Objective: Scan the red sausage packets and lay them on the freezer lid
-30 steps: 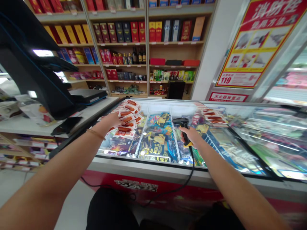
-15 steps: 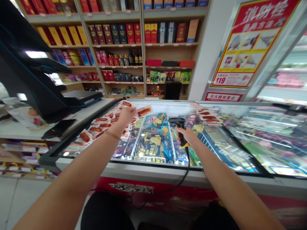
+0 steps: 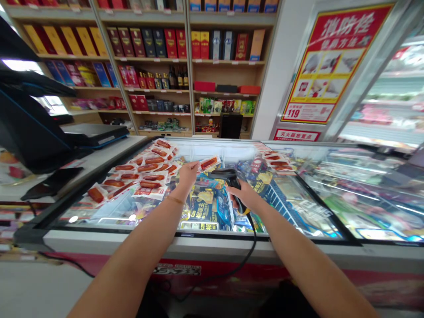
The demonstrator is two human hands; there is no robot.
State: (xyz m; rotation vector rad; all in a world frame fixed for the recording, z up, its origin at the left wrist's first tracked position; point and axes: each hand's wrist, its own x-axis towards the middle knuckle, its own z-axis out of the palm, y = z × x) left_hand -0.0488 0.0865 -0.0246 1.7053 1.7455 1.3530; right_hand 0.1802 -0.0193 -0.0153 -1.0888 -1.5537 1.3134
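Observation:
Between the fingers of my left hand (image 3: 189, 171) is one end of a flat clear packet with a reddish-brown sausage (image 3: 209, 164) inside. My right hand (image 3: 243, 194) is wrapped round the grip of a black barcode scanner (image 3: 228, 175), whose head points left, close to the packet's lower right. A cable runs down from the scanner's handle. Left of my left hand, several more packed sausages (image 3: 152, 168) lie spread over the glass top of a chest freezer (image 3: 112, 238). A smaller pile of sausage packets (image 3: 280, 161) lies on the glass to the right of the scanner.
Bagged frozen goods (image 3: 202, 205) in wire baskets show through the glass. At the left a counter carries a weighing scale (image 3: 96, 132) and a dark screen. Shelves with boxes and bottles (image 3: 149, 44) stand behind. A red and yellow poster (image 3: 331, 62) hangs at the right.
My left hand has carried the sausage packet rightward and slightly down, closer to the scanner. The scanner's head is now beside the packet. The view has shifted a little.

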